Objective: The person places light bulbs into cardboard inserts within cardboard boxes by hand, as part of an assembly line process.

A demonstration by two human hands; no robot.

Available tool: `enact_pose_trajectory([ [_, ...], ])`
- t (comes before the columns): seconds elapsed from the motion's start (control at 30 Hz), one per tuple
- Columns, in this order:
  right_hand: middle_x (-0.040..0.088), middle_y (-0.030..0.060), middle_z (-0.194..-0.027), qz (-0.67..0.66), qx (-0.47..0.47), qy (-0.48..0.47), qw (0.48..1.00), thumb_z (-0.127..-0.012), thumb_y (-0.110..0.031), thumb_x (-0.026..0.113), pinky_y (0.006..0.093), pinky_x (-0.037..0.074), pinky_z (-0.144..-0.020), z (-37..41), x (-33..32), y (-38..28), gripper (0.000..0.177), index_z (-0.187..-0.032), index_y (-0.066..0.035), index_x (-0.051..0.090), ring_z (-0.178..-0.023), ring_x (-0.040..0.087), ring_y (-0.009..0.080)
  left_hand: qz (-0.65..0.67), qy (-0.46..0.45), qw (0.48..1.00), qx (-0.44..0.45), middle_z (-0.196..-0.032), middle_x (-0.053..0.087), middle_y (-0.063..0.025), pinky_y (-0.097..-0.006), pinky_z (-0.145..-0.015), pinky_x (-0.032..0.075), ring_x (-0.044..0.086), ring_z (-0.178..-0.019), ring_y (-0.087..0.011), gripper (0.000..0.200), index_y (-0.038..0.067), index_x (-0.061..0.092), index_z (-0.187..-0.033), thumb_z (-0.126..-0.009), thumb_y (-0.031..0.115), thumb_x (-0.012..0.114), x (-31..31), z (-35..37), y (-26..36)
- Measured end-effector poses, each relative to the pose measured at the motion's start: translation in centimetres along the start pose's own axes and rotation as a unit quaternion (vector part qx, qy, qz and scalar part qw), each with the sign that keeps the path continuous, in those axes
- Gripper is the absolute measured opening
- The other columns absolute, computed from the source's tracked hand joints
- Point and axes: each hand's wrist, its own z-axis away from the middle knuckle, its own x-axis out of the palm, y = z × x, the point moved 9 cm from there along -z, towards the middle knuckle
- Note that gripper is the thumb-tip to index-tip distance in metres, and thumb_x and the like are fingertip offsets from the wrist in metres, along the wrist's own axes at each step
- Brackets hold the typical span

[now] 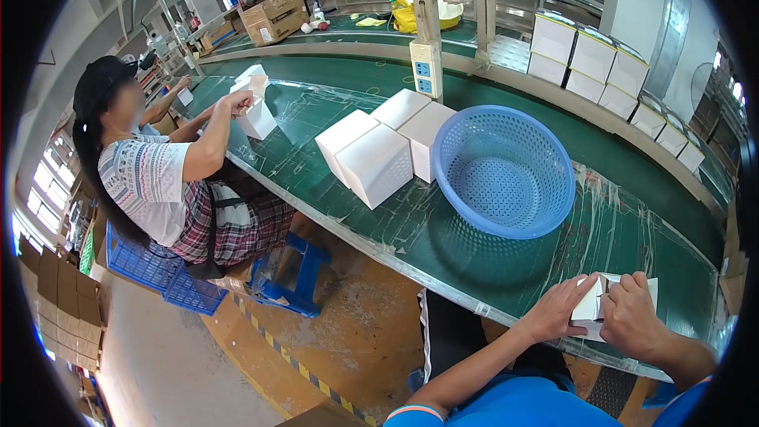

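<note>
A small white box (588, 310) stands at the near edge of the green work surface, its top open with flaps raised. My left hand (555, 310) grips its left side, thumb up near the top edge. Over the opening my right hand (631, 318) is closed, its curled fingers pressed on the box's upper edge and flap; the fingertips and the inside of the box are hidden. Beyond my hands sits a blue perforated plastic basket (506, 225), with nothing visible in it. Several closed white boxes (375, 160) stand grouped left of the basket.
At the left, a seated co-worker (158, 150) handles another white box (258, 120). A post with a power socket (424, 71) rises behind the boxes. White boxes are stacked (589, 55) along the back right. Blue crates (162, 273) and a blue stool (294, 277) stand on the floor.
</note>
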Motion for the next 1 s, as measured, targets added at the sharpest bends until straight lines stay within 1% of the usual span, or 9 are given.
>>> enact_pose_trajectory([
  [0.23, 0.045, 0.0096, -0.068, -0.024, -0.014, 0.082, 0.996, -0.054, -0.008, 0.064, 0.0425, 0.033, -0.073, -0.5, -0.1, 2.8, 0.011, -0.057, -0.006, 0.054, -0.075, 0.047, 0.0283, 0.0, 0.004, 1.0, 0.004, -0.138, 0.042, -0.0221, -0.0444, -0.103, 0.038, 0.044, -0.124, -0.0397, 0.114, 0.003, 0.025, -0.146, -0.054, 0.022, 0.089, -0.1, 0.0, 0.1],
  [0.27, 0.044, 0.0093, -0.069, -0.016, -0.008, 0.134, 0.991, -0.054, -0.006, 0.063, 0.0422, 0.033, -0.073, -1.0, -1.5, 3.3, 0.01, -0.057, -0.007, 0.054, -0.074, 0.047, 0.0284, 0.004, 0.002, 1.0, 0.004, -0.138, 0.042, -0.0221, -0.0444, -0.103, 0.038, 0.044, -0.124, -0.0397, 0.114, 0.003, 0.025, -0.146, -0.054, 0.022, 0.089, -0.2, -0.1, -0.3],
  [0.33, 0.042, 0.0087, -0.07, -0.031, 0.033, 0.217, 0.975, -0.054, 0.0, 0.062, 0.0416, 0.033, -0.072, -1.4, -4.9, 4.9, 0.013, -0.059, -0.008, 0.053, -0.071, 0.045, 0.0283, 0.002, 0.025, 1.0, 0.019, -0.135, 0.045, -0.0241, -0.0444, -0.105, 0.037, 0.045, -0.124, -0.0415, 0.112, 0.0, 0.029, -0.143, -0.054, 0.027, 0.09, -0.4, 0.0, -0.6],
  [0.4, 0.045, 0.0084, -0.072, -0.027, 0.117, 0.261, 0.958, -0.058, 0.002, 0.064, 0.0419, 0.035, -0.075, -0.3, -7.5, 6.3, 0.018, -0.071, -0.008, 0.057, -0.075, 0.049, 0.0276, -0.003, 0.024, 1.0, 0.015, -0.133, 0.047, -0.0245, -0.0443, -0.105, 0.037, 0.047, -0.123, -0.041, 0.11, -0.003, 0.032, -0.141, -0.055, 0.033, 0.091, -1.2, -0.3, 0.0],
  [0.53, 0.059, 0.0018, -0.083, -0.094, 0.094, 0.207, 0.969, -0.061, -0.001, 0.066, 0.0402, 0.035, -0.081, 3.8, -7.5, 4.6, 0.023, -0.082, -0.011, 0.065, -0.085, 0.055, 0.0232, -0.015, 0.001, 1.0, -0.021, -0.133, 0.048, -0.0233, -0.0421, -0.103, 0.039, 0.048, -0.123, -0.0365, 0.111, -0.004, 0.03, -0.141, -0.054, 0.027, 0.093, -1.2, -0.3, 0.3],
  [0.6, 0.062, 0.0012, -0.088, -0.148, 0.098, 0.163, 0.971, -0.064, -0.001, 0.066, 0.0404, 0.035, -0.085, 5.6, -5.8, 3.9, 0.022, -0.084, -0.01, 0.067, -0.089, 0.056, 0.0228, 0.013, 0.007, 1.0, -0.013, -0.128, 0.051, -0.0229, -0.0436, -0.101, 0.041, 0.052, -0.116, -0.0407, 0.108, -0.003, 0.033, -0.138, -0.052, 0.025, 0.092, -1.0, -0.4, 0.3],
  [0.83, 0.063, 0.0034, -0.108, -0.167, 0.152, 0.116, 0.967, -0.068, 0.0, 0.067, 0.0421, 0.033, -0.09, 10.4, -0.9, 6.5, 0.031, -0.097, -0.008, 0.066, -0.107, 0.052, 0.0249, -0.01, 0.001, 0.998, -0.069, -0.133, 0.05, -0.0204, -0.0379, -0.101, 0.043, 0.053, -0.12, -0.0303, 0.114, -0.004, 0.023, -0.143, -0.056, 0.02, 0.092, -2.8, 0.3, 0.5],
  [0.93, 0.062, 0.0054, -0.115, -0.197, 0.114, 0.118, 0.967, -0.071, -0.002, 0.066, 0.041, 0.033, -0.091, 10.0, -0.3, 5.8, 0.03, -0.101, -0.006, 0.065, -0.111, 0.051, 0.0251, 0.098, -0.01, 0.98, -0.171, -0.139, 0.039, -0.0161, -0.04, -0.105, 0.038, 0.046, -0.124, -0.0272, 0.127, 0.001, 0.011, -0.148, -0.052, 0.015, 0.093, -4.5, 2.5, -1.6],
  [1.0, 0.061, 0.0062, -0.115, -0.2, 0.08, 0.113, 0.97, -0.074, -0.005, 0.064, 0.0408, 0.033, -0.091, 9.1, -0.4, 4.9, 0.026, -0.1, -0.005, 0.065, -0.11, 0.051, 0.0251, 0.062, -0.016, 0.981, -0.184, -0.138, 0.043, -0.0186, -0.0408, -0.106, 0.037, 0.046, -0.125, -0.0299, 0.12, 0.0, 0.017, -0.146, -0.054, 0.018, 0.092, -5.5, 3.0, -0.9],
])
